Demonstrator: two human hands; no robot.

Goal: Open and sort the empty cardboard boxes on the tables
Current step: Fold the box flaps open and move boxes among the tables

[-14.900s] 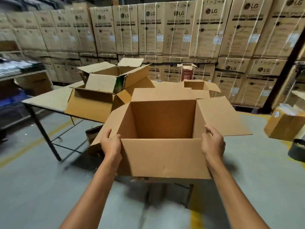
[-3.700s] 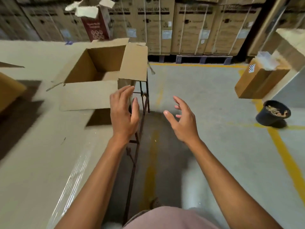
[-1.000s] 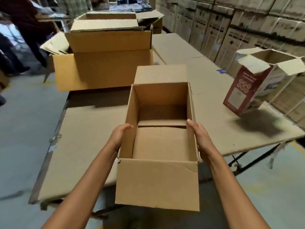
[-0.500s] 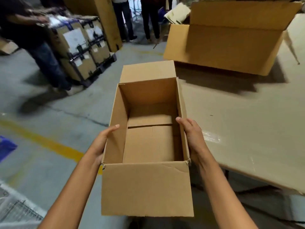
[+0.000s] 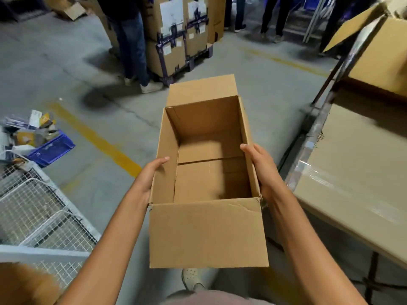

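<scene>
Box: open brown cardboard box (image 5: pixel 207 232) looked empty, light, flexible-walled.
Hold: left hand (image 5: pixel 149 179), right hand (image 5: pixel 265 172) pressed opposite sides, fingers straight.

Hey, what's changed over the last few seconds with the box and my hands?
Hands that were empty a few seconds ago took hold of the cardboard box and carried it leftward off the table; it is now over the floor, table to its right. Same over the last second: left hand and right hand on its side walls, box upright, open, empty.
</scene>
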